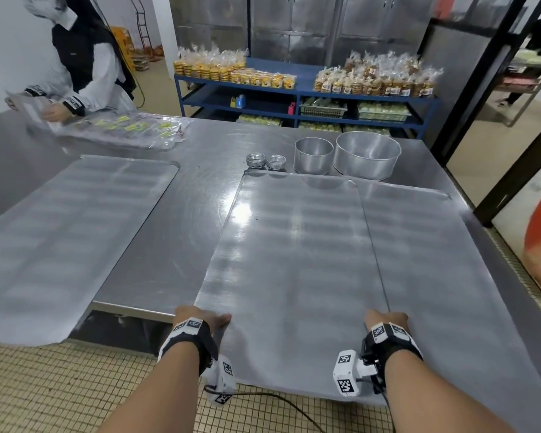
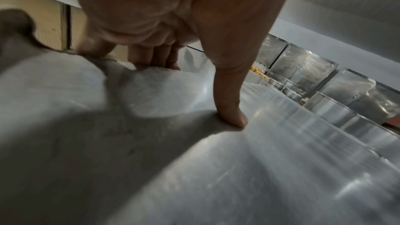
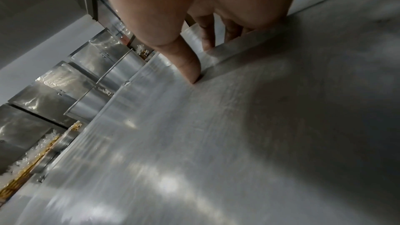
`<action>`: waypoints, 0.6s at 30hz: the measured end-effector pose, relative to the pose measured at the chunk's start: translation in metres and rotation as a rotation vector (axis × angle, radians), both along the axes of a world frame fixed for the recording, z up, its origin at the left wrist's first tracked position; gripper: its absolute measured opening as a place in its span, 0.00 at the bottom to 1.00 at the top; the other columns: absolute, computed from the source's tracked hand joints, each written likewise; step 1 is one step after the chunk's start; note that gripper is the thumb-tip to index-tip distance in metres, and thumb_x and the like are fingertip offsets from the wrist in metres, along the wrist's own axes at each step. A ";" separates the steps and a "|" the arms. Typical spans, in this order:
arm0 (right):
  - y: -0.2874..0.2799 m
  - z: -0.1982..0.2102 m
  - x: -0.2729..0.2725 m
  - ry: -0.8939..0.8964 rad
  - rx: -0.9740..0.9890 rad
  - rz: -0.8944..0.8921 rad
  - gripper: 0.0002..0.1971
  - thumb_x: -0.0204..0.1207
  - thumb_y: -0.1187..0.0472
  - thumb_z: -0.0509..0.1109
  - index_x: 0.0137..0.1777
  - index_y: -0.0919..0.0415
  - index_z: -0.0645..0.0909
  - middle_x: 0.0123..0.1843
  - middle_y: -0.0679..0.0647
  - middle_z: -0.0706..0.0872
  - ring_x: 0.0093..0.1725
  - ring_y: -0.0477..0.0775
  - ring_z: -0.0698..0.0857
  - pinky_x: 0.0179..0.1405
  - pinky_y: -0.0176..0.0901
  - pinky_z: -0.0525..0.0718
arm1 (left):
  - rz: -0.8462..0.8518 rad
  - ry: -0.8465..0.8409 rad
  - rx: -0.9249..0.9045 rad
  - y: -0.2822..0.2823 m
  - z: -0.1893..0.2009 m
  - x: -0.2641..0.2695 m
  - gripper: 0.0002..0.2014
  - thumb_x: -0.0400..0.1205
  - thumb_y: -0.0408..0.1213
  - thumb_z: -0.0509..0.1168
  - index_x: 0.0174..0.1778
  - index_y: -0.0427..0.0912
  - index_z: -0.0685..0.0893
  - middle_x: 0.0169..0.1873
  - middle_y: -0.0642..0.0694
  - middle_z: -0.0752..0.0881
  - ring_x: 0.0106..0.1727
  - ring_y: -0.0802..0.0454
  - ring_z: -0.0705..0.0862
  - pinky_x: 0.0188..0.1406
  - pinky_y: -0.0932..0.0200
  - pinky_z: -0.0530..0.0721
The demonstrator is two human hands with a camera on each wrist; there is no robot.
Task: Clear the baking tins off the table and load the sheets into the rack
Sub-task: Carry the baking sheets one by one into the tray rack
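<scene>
- Left hand (image 1: 200,320) and right hand (image 1: 388,321): each grip pinched the top sheet's (image 1: 291,245) near edge.
- Left: other sheets, round tins (image 1: 366,154) on bench (image 1: 185,220); rack unseen.

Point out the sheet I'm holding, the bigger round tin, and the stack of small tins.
held sheet (image 1: 294,245), head view, on its flat middle.
bigger round tin (image 1: 367,160), head view, on its outer side wall.
stack of small tins (image 1: 255,160), head view, on the top tin's rim.
</scene>
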State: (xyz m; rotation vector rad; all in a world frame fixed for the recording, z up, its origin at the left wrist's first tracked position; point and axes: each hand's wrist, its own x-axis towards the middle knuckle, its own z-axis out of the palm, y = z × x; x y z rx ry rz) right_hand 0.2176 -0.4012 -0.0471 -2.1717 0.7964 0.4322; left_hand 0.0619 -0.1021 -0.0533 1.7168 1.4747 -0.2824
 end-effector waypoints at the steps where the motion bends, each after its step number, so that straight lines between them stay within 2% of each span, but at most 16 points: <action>1: -0.002 -0.010 0.005 -0.005 0.015 0.013 0.25 0.60 0.62 0.67 0.60 0.66 0.70 0.59 0.70 0.84 0.56 0.69 0.86 0.61 0.54 0.83 | -0.030 0.017 0.003 0.003 -0.001 -0.002 0.39 0.69 0.54 0.81 0.66 0.32 0.74 0.43 0.39 0.84 0.50 0.39 0.86 0.57 0.50 0.87; 3: -0.008 -0.034 0.018 -0.034 -0.008 0.075 0.26 0.58 0.62 0.66 0.60 0.69 0.74 0.56 0.69 0.86 0.52 0.67 0.87 0.53 0.51 0.84 | -0.053 0.020 0.039 0.004 0.003 -0.007 0.39 0.69 0.55 0.81 0.66 0.33 0.76 0.49 0.37 0.86 0.53 0.37 0.87 0.59 0.47 0.88; 4: -0.008 -0.036 0.017 -0.033 -0.032 0.123 0.28 0.56 0.61 0.66 0.59 0.70 0.77 0.54 0.68 0.87 0.48 0.66 0.86 0.51 0.50 0.84 | -0.084 0.020 0.056 0.005 0.007 -0.011 0.35 0.71 0.54 0.79 0.63 0.33 0.77 0.50 0.37 0.85 0.55 0.37 0.87 0.60 0.49 0.87; 5: -0.005 -0.031 0.013 -0.043 -0.070 0.160 0.28 0.56 0.60 0.67 0.59 0.70 0.80 0.53 0.66 0.87 0.45 0.64 0.84 0.51 0.49 0.84 | -0.095 0.026 0.064 0.007 0.005 -0.014 0.32 0.73 0.55 0.78 0.59 0.33 0.78 0.51 0.38 0.85 0.57 0.38 0.87 0.61 0.52 0.86; 6: -0.001 -0.020 0.005 -0.046 -0.121 0.213 0.23 0.61 0.59 0.70 0.57 0.68 0.81 0.54 0.64 0.87 0.45 0.62 0.81 0.52 0.48 0.83 | -0.128 0.034 0.090 0.010 0.005 -0.017 0.31 0.73 0.56 0.77 0.57 0.33 0.80 0.52 0.38 0.86 0.58 0.40 0.87 0.59 0.55 0.85; 8: 0.009 0.010 -0.019 0.020 -0.249 0.415 0.10 0.74 0.59 0.68 0.53 0.61 0.82 0.60 0.58 0.86 0.52 0.59 0.81 0.60 0.43 0.81 | -0.154 0.042 0.107 0.017 0.002 -0.023 0.29 0.70 0.55 0.79 0.53 0.35 0.81 0.46 0.41 0.85 0.51 0.42 0.87 0.49 0.57 0.83; 10: 0.018 0.032 -0.035 0.069 -0.265 0.512 0.12 0.77 0.56 0.65 0.58 0.54 0.83 0.64 0.51 0.87 0.63 0.55 0.85 0.65 0.37 0.79 | -0.162 0.043 0.087 0.021 0.003 -0.031 0.27 0.71 0.52 0.79 0.55 0.36 0.80 0.39 0.44 0.82 0.38 0.47 0.83 0.38 0.58 0.81; 12: 0.015 0.041 -0.050 0.070 -0.356 0.599 0.11 0.78 0.56 0.66 0.58 0.51 0.83 0.64 0.50 0.88 0.65 0.54 0.85 0.61 0.35 0.80 | -0.140 0.044 0.092 0.027 0.003 -0.038 0.32 0.68 0.53 0.80 0.60 0.36 0.80 0.35 0.46 0.81 0.32 0.50 0.78 0.29 0.60 0.76; 14: 0.016 0.039 -0.060 0.050 -0.455 0.688 0.10 0.78 0.57 0.67 0.58 0.53 0.82 0.64 0.54 0.87 0.65 0.57 0.85 0.53 0.32 0.80 | -0.129 0.033 0.087 0.036 -0.002 -0.045 0.39 0.64 0.56 0.83 0.64 0.36 0.78 0.35 0.46 0.81 0.32 0.50 0.78 0.25 0.59 0.72; 16: 0.018 0.044 -0.072 0.070 -0.535 0.802 0.07 0.74 0.56 0.68 0.51 0.49 0.81 0.57 0.51 0.89 0.59 0.58 0.87 0.55 0.34 0.80 | -0.133 0.051 0.078 0.045 -0.001 -0.050 0.46 0.59 0.59 0.84 0.66 0.36 0.77 0.42 0.43 0.84 0.37 0.45 0.82 0.30 0.57 0.78; 18: 0.020 0.044 -0.086 0.116 -0.615 0.859 0.10 0.70 0.55 0.69 0.51 0.48 0.82 0.55 0.50 0.89 0.57 0.58 0.87 0.56 0.37 0.82 | -0.172 0.058 0.068 0.057 -0.002 -0.058 0.49 0.59 0.58 0.84 0.69 0.37 0.73 0.53 0.40 0.86 0.49 0.39 0.86 0.45 0.52 0.85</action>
